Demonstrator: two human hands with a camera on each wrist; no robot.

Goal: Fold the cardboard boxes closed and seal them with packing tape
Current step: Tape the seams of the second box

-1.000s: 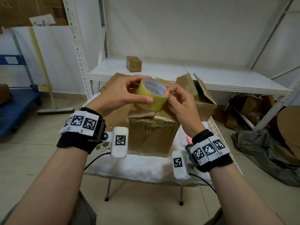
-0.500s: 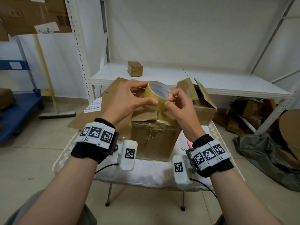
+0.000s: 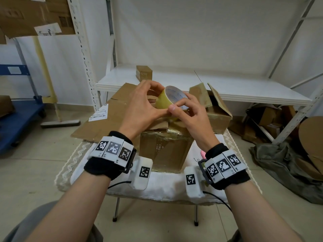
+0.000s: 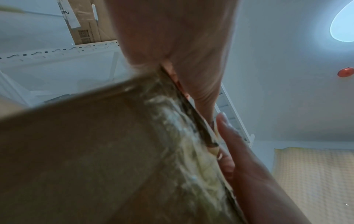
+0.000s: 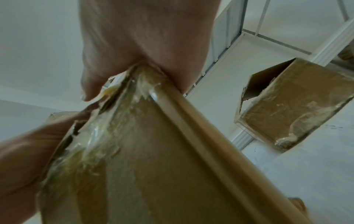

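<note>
**Head view: tape roll held in both hands above the box, free end being sought**

In the head view we hold the yellow roll of packing tape (image 3: 170,100) in the air with both hands, directly above the brown cardboard box (image 3: 164,151) standing on the white cloth-covered folding table (image 3: 157,187).

- Our left hand (image 3: 139,109) cups the roll from the left, fingers curled over its far rim and thumb lying along its lower edge.
- Our right hand (image 3: 189,116) pinches at the roll's near face with thumb and index finger, the other fingers loosely bent. We judge this to be a search for the tape's free end; whether an end is lifted we cannot tell.
- The box's top shows crumpled old tape and torn flaps. The right wrist view confirms ragged cardboard at the seam.
- A second brown cardboard box with open flaps (image 3: 215,110) sits behind to the right, unsealed.

Recommendations, as judgement only: steady the roll with the left hand and let the right thumbnail work round the surface until the edge catches. Peel squarely to avoid splitting the strip. Press the flaps flat before laying tape, since the torn seam may not hold otherwise. Begin the strip down one side wall for anchorage.
</note>
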